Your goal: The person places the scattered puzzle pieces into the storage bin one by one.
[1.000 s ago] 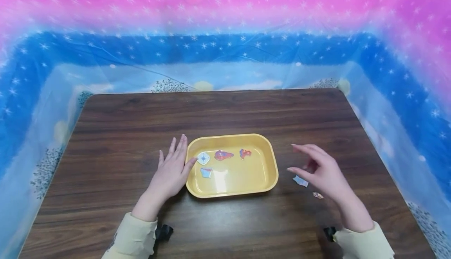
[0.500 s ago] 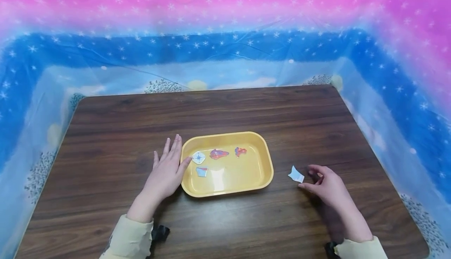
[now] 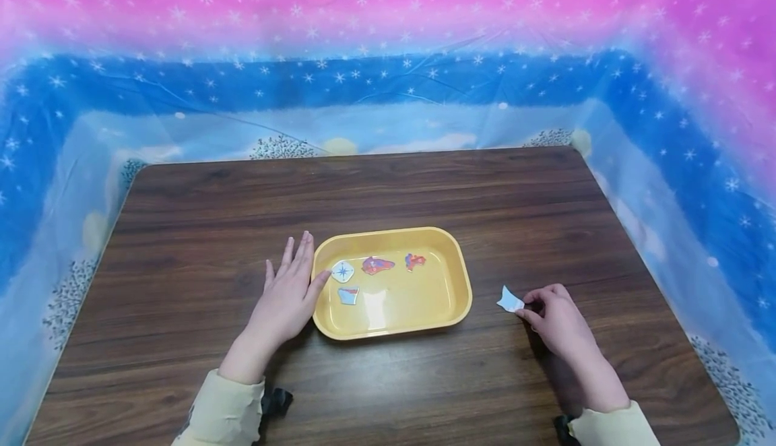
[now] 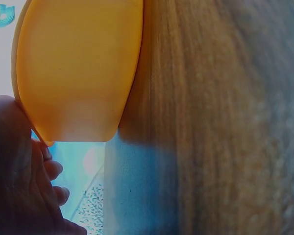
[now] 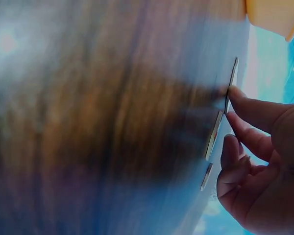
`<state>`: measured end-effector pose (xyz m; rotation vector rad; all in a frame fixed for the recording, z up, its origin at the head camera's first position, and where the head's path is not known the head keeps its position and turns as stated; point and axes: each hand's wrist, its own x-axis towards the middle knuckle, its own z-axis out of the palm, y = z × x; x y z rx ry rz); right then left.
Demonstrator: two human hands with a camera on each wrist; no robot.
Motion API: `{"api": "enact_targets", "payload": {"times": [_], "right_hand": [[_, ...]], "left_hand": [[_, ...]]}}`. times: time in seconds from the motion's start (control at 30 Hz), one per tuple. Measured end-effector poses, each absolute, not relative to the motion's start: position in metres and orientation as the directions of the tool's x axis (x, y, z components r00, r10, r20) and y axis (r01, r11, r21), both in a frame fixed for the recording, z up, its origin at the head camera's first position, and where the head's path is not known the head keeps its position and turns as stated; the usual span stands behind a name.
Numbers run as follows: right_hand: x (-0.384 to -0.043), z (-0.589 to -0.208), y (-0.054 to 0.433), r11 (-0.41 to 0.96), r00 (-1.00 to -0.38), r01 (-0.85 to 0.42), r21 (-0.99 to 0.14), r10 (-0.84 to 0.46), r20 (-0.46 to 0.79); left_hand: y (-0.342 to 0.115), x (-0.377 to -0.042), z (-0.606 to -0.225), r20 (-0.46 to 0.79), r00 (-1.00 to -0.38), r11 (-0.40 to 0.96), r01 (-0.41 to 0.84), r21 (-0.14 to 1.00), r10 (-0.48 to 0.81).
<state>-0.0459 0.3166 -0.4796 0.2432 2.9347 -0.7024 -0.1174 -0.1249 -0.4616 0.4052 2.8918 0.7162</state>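
In the head view my right hand (image 3: 560, 321) pinches the right end of a flat pale-blue cutout piece (image 3: 510, 299) between thumb and fingertips. From the right wrist the piece (image 5: 233, 73) shows edge-on and tilted up from the table. My left hand (image 3: 287, 291) rests against the left rim of a yellow tray (image 3: 391, 333), fingers straight, thumb over the rim. Inside lie a white piece with a blue compass star (image 3: 342, 271), a pale piece with a red edge (image 3: 348, 296), a longer red-purple piece (image 3: 378, 266) and a small red piece (image 3: 415, 262).
Two more flat pieces, a longer one (image 5: 214, 135) and a shorter one (image 5: 206, 176), lie near my right fingers; the hand hides them in the head view. Everything stands on a dark wood table (image 3: 388, 197). A pink-and-blue snowflake curtain (image 3: 364, 82) hangs behind it.
My right hand has come down from above the pale-blue piece, drawn back to its right side, and closed thumb and fingertips on it. The left hand has stayed at the tray.
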Motion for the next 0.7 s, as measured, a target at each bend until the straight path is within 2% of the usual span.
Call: {"api": "enact_targets", "payload": {"times": [0.23, 0.47, 0.7], "right_hand": [[-0.0466, -0.4798, 0.3170, 0.887, -0.985, 0.154, -0.435, 0.101, -0.143], [-0.0467, -0.4808, 0.3127, 0.921, -0.998, 0.034, -0.387, 0.012, -0.058], [-0.0499, -0.4816, 0.3083, 0.917, -0.999, -0.036, -0.397, -0.042, -0.005]], "left_hand": [[-0.1257, -0.1163, -0.4617, -0.062, -0.955, 0.850, 0.226, 0.476, 0.289], [-0.1257, -0.1163, -0.4621, -0.059, -0.954, 0.847, 0.232, 0.479, 0.294], [-0.1255, -0.1164, -0.4629, -0.062, -0.953, 0.847, 0.231, 0.479, 0.295]]}}
